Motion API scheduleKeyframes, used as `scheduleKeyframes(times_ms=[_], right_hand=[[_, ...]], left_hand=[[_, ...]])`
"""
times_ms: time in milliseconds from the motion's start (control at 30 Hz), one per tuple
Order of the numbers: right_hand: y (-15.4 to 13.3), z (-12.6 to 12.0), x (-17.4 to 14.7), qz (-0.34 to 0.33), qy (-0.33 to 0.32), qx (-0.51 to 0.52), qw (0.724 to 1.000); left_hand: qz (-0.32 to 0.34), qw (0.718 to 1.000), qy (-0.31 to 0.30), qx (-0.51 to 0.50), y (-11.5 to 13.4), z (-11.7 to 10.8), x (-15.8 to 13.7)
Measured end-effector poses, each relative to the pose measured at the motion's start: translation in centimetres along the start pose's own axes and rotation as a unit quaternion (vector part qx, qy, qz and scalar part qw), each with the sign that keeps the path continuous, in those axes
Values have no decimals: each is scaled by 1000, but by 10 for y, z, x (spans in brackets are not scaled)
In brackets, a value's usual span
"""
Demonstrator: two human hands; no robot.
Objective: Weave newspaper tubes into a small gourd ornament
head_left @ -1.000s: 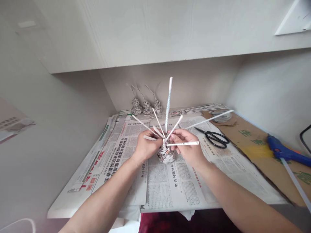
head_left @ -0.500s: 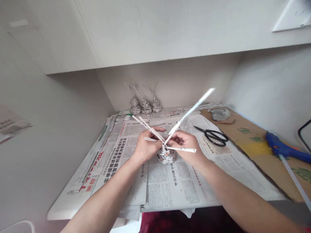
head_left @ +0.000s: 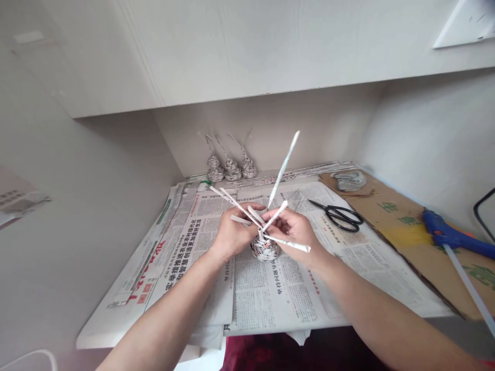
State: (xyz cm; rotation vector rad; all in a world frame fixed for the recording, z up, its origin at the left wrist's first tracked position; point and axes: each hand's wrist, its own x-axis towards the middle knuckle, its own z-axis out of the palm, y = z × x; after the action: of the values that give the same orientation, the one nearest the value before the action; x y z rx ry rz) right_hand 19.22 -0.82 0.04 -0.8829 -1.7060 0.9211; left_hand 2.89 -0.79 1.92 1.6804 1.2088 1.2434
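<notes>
A small round weave of rolled newspaper strips stands on newspaper in front of me, several pale strip ends fanning out of its top. My left hand is closed round its left side, fingers behind the strips and thumb near the top. On the right, my right hand pinches at the weave's top, its fingertips partly hidden by strips. One long paper strip rises from between the hands, leaning slightly right. Shorter strip ends cross over both hands.
Three finished-looking woven paper gourds stand at the back, beside a bundle of paper rods. Black scissors lie to the right. A blue glue gun and a grey cloth rest on cardboard. A cabinet overhangs the table.
The long strip has swung from leaning right to nearly upright, now passing behind the right hand's fingers. A shorter strip end shows in front. Both hands stay almost in place.
</notes>
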Motion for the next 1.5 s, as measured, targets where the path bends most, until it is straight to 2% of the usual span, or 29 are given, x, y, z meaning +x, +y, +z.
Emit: scheduleKeyframes(times_ms=[267, 400, 533, 733, 833, 967, 1100, 1233, 1400, 1500], right_hand=[[0, 1, 0, 41, 19, 39, 998], [6, -1, 4, 71, 27, 122, 990], [5, -4, 7, 106, 32, 118, 987], [-4, -9, 9, 128, 37, 108, 985], [-5, -9, 9, 135, 36, 134, 981], [-3, -9, 9, 103, 29, 159, 981], [1, -12, 9, 95, 22, 162, 982], [-1, -15, 11, 89, 34, 142, 985], [-8, -15, 12, 113, 49, 166, 978], [-10, -14, 11, 115, 37, 172, 978]], left_hand=[[-37, 999, -8, 0, 0, -3, 3], [-26, 1000, -15, 2, 0, -5, 4], [-6, 999, -44, 3, -1, -6, 3], [39, 998, -47, 29, 3, -6, 0], [105, 990, -49, 79, 7, -8, -2], [191, 968, -87, 140, 12, -11, -3], [207, 961, -92, 156, 13, -12, -2], [219, 964, -89, 125, 9, -9, -3], [248, 961, -72, 101, 4, -6, -4], [265, 952, -88, 124, 5, -7, -4]])
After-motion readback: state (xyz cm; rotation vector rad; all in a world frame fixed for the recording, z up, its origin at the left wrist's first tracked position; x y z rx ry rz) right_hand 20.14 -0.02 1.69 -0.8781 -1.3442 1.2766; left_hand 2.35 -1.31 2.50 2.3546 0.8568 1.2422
